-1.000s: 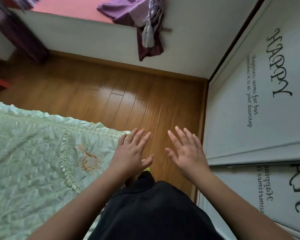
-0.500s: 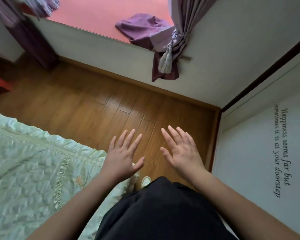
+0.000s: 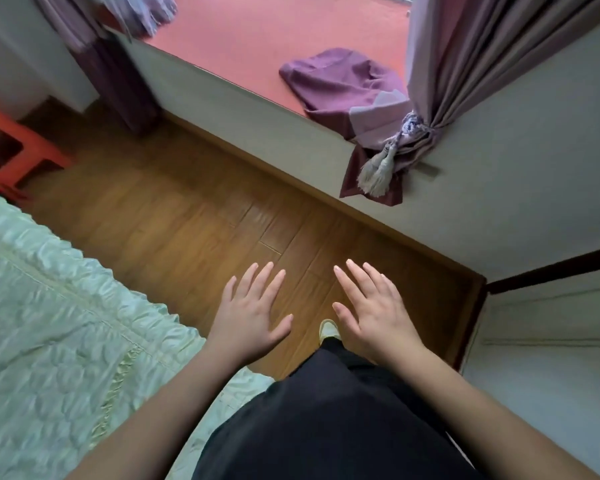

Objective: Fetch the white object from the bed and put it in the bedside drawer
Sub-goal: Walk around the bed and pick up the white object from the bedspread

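Note:
My left hand (image 3: 248, 311) and my right hand (image 3: 374, 308) are stretched out palm down in front of me, fingers spread, holding nothing. They hover over the wooden floor (image 3: 187, 220). The bed (image 3: 49, 323) with its pale green quilted cover fills the lower left, its corner just under my left forearm. No white object and no bedside drawer show in this view.
A raised window ledge with a pink top (image 3: 291, 39) runs across the far side, with a purple cloth (image 3: 336, 81) on it. A tied purple curtain (image 3: 447, 81) hangs at right. A white wardrobe (image 3: 551, 341) stands at right. A red stool (image 3: 11, 150) sits at far left.
The view has swung left and tilted up: the lettered wardrobe doors have slid out to the right, and the window ledge and curtain have come into view. Both hands stay spread and empty.

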The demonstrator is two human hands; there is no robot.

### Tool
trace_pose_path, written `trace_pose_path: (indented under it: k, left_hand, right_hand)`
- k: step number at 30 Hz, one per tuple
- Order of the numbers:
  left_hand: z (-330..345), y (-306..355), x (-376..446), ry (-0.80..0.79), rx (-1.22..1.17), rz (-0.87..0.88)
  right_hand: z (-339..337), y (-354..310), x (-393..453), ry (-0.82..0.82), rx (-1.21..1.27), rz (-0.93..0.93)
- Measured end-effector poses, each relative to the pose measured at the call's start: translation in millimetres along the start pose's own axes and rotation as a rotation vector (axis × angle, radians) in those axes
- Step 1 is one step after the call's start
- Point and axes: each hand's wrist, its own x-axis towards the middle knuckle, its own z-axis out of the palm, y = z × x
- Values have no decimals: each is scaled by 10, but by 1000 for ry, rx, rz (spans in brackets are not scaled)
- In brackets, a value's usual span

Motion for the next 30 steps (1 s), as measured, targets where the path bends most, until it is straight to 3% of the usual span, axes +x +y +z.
trace_pose_path:
  k: [5,10,21,30]
  left_hand:
    - [-202,-191,332,47,-40,-139]
    - [-373,-519,461,111,-111,-344]
    - [-293,-1833,513,132,-208,-711]
    - [-733,-3008,757,219,-244,-774]
  right_hand:
    - [-290,60,836,7,-43,-180]
    - [-486,-311,1541,-48,-60,-369]
    - [-487,-1638,3029,-153,-130,-747]
    - [-604,-2954,3996,-164,-145,-911]
